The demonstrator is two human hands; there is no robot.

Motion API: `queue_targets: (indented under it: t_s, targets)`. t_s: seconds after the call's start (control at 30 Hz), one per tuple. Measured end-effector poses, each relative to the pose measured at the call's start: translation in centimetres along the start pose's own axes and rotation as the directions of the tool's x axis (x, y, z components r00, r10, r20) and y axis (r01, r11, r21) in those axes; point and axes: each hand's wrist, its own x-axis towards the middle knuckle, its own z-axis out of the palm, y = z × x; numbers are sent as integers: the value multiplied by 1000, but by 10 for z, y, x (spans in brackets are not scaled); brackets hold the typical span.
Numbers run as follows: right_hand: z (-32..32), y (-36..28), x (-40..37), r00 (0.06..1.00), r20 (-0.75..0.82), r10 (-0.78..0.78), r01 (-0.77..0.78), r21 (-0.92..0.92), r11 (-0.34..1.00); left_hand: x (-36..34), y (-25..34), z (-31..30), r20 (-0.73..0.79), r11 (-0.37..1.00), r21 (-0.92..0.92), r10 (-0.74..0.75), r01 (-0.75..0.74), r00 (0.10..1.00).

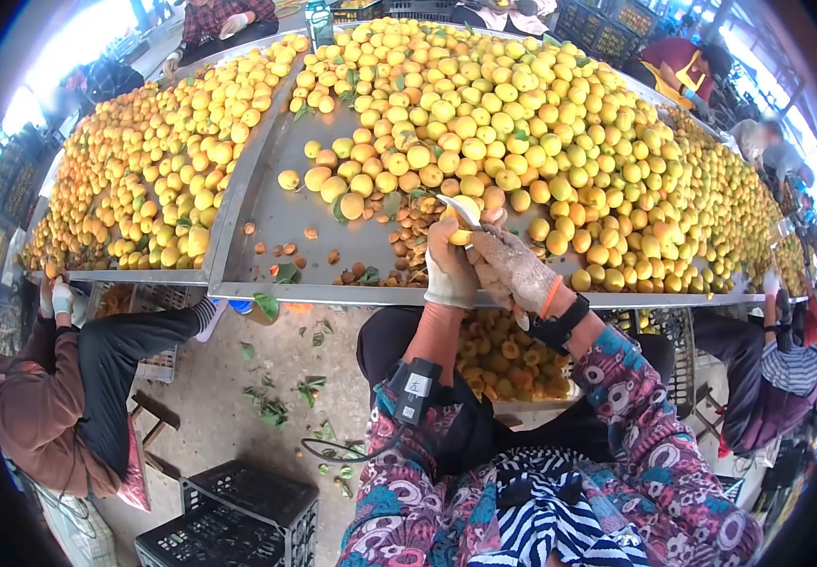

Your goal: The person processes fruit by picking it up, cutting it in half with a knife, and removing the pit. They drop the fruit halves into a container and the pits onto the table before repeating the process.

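Above the front edge of the metal table (323,295), my two hands meet over a heap of small brown pits. My left hand (450,260), in a whitish glove with bare fingers, is closed on a yellow fruit (463,214). My right hand (514,267), in a dirty knit glove, is closed against the same fruit; a pale blade-like edge shows at the fruit's top, but what that hand grips is mostly hidden. Yellow-orange fruits (522,113) are piled behind and to the right of my hands.
A metal divider (248,180) separates another fruit pile (163,170) at left. Below the table, a crate of halved fruit (512,359) stands between my legs. Black crates (229,520) stand on the floor at lower left, near fallen leaves. Co-workers sit at left, right and across the table.
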Motion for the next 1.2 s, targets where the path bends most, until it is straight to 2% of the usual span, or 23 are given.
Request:
queue_targets:
  t_s: [0.07,0.17,0.27,0.37,0.4,0.5,0.53,0.6,0.63,0.67,0.7,0.77,0.8,0.9,1.0,1.1,1.13,1.17,1.2]
  targets:
    - [2,-5,-5,996,43,73,-78,127,989,2,3,-3,68,997,-65,-33,38,997]
    - [-2,-7,-6,1000,14,8,-9,34,999,7,8,-4,56,999,20,45,-46,997]
    - [3,-12,5,933,-254,-256,148,-376,915,7,14,-11,-7,998,41,-49,50,999]
    - [-9,-18,12,804,-184,-565,286,-713,640,12,7,-21,5,957,268,-119,113,993]
    - [2,-35,3,822,-172,-542,195,-810,553,9,9,-15,77,874,484,-97,48,992]
    - [-10,-27,21,800,-115,-588,264,-814,518,-1,17,15,-12,925,370,-95,92,995]
    - [-12,-26,24,833,-132,-537,308,-696,649,0,13,6,29,935,347,-94,78,995]
    - [-12,-34,17,921,-264,-286,185,-349,919,8,-2,-1,152,874,423,190,-237,970]
    - [-11,-37,12,947,-288,-141,103,-144,984,7,-2,-4,169,884,410,169,-225,971]
    - [-13,-28,12,942,-293,-163,204,116,972,6,-2,-6,186,893,397,148,-212,971]
    - [-17,-21,11,928,-327,-181,258,210,943,4,2,-3,202,901,385,127,-198,971]
    - [-29,-9,3,897,-394,-199,358,387,849,3,4,-4,159,968,221,83,-117,984]
    - [-31,-6,-16,915,-339,-218,328,312,892,4,3,-9,203,983,132,103,-131,974]
    - [-47,1,-61,978,-196,-77,78,-6,997,0,9,0,80,997,73,3,-9,997]
    - [-52,9,-90,972,-223,-73,-1,-317,949,4,3,-9,43,1000,-3,-10,10,999]
    - [-76,22,-88,905,-340,-255,151,-303,941,6,-6,-8,-19,996,-65,-58,56,998]
    - [-80,24,-72,816,-393,-425,297,-345,890,5,-5,-6,48,982,-162,-91,98,995]
    - [-83,19,-66,818,-395,-418,358,-219,908,4,-10,-4,41,999,44,15,-17,999]
    - [-75,5,-60,821,-395,-411,412,-87,907,4,-19,-2,58,960,249,120,-130,991]
